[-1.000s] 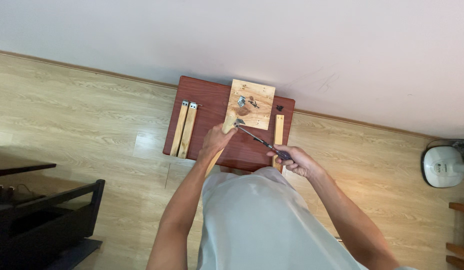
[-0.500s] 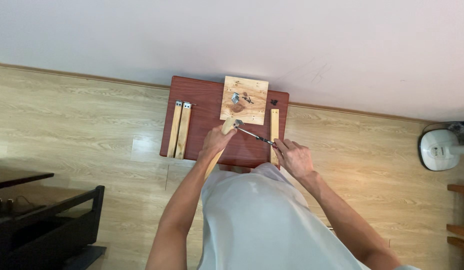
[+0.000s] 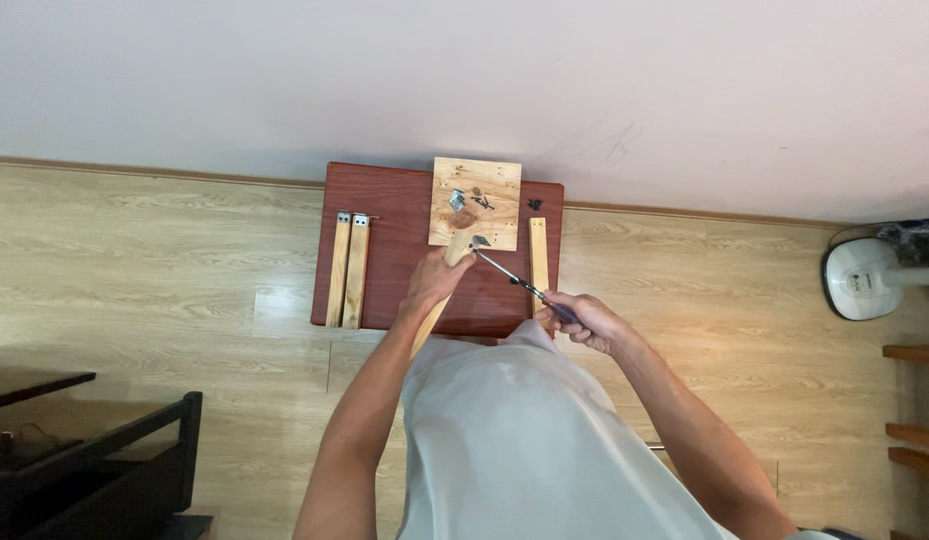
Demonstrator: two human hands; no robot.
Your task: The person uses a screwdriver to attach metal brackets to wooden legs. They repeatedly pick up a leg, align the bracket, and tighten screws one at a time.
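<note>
Pale plain wall (image 3: pixel 584 80) is filling the top, meeting a light wood-plank floor (image 3: pixel 134 260) along a thin skirting line. Light is glaring off the floor left of the small red-brown surface (image 3: pixel 384 200). Dark furniture (image 3: pixel 74 460) is sitting bottom left, a white fan base (image 3: pixel 864 280) right, wooden shelf edges (image 3: pixel 914 400) below it.

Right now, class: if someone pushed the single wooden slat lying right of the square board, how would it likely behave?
The single slat looks stiff and probably light. Lying flat on the red table, it should slide, not roll.
</note>
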